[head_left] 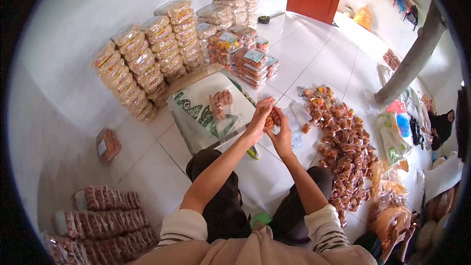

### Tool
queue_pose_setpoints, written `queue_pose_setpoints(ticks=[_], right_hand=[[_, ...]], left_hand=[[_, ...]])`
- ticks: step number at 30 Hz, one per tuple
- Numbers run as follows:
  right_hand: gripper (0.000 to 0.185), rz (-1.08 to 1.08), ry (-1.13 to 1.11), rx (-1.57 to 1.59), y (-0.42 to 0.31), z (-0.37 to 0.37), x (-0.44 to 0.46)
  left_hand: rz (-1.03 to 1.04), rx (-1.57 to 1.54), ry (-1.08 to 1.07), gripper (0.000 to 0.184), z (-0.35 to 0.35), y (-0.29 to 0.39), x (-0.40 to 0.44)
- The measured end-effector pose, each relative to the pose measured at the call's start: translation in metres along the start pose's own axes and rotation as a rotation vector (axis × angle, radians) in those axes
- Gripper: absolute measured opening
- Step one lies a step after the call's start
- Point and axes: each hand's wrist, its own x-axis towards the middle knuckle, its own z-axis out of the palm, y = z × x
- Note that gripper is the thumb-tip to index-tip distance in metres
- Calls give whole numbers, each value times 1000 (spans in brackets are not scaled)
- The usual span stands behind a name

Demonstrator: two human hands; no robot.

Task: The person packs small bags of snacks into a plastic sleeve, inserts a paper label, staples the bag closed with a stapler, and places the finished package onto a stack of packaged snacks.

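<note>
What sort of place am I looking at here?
Probably a small packing room, perhaps for snacks. Tall stacks of clear bags stand by the white wall, labelled packs are piled nearby, and a long heap of small packets lies on the tiled floor.

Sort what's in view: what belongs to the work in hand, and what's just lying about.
Seems to belong:
small packets between left hand and right hand
clear bag with packets inside
packet heap on the floor

Seems just lying about:
round black object near the wall
orange-filled bag
</note>
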Motion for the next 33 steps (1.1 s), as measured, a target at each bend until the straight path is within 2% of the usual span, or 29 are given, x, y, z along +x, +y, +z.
queue_pose_setpoints(ticks=[6, 8, 10, 12, 14, 15, 16, 18, 19, 20, 21, 22, 23, 24, 25, 26, 27, 29, 33], right_hand=[[60, 70, -9, 52, 1, 13, 1], [57, 60, -28, 31, -3, 21, 2], [56, 67, -63, 63, -5, 27, 1], [53, 74, -58, 65, -5, 32, 0], [52, 71, -22, 1, 1, 36, -1], [50, 140, 29, 22, 4, 38, -2], [48, 207, 80, 41, 7, 41, -5], [45, 319, 349, 258, 11, 49, -20], [41, 347, 446, 440, 8, 57, -34], [37, 371, 542, 623, 2, 64, -52], [36, 421, 515, 721, 15, 73, -78], [36, 625, 438, 442, 22, 76, -106], [44, 631, 425, 487, 11, 82, -122], [49, 747, 404, 344, 25, 91, -144], [47, 824, 388, 338, 20, 92, -150], [45, 901, 372, 331, 16, 95, -153], [45, 908, 371, 331, 18, 98, -154], [42, 986, 321, 518, 24, 106, -150], [35, 972, 285, 708, 41, 124, -143]], left_hand=[[-109, 45, -31, 30, -15, 9, -11], [-70, 106, -4, 28, -21, 11, -15], [-43, 130, 81, 35, -31, 8, -17], [-53, 175, 61, 39, -45, 8, -18], [-161, 223, 86, 49, -55, 20, -25], [-109, 322, 107, 59, -49, 32, -34], [171, 954, 179, 67, -75, 28, -28], [417, 1474, 98, 80, -110, 24, -41], [416, 1478, 105, 80, -116, 22, -50], [187, 1719, 74, 88, -120, 15, -66], [-65, 1941, 40, 96, -124, 9, -79], [-72, 1941, 45, 96, -130, 3, -89], [-59, 1968, -11, 99, -138, -4, -98], [-43, 1993, -68, 102, -144, -9, -102], [-49, 1991, -69, 102, -148, -12, -101], [34, 1951, 3, 99, -151, -16, -100], [114, 1907, 72, 97, -154, -18, -100], [158, 1942, 75, 92, -159, -24, -95], [329, 1945, 49, 81, -153, -27, -78]])
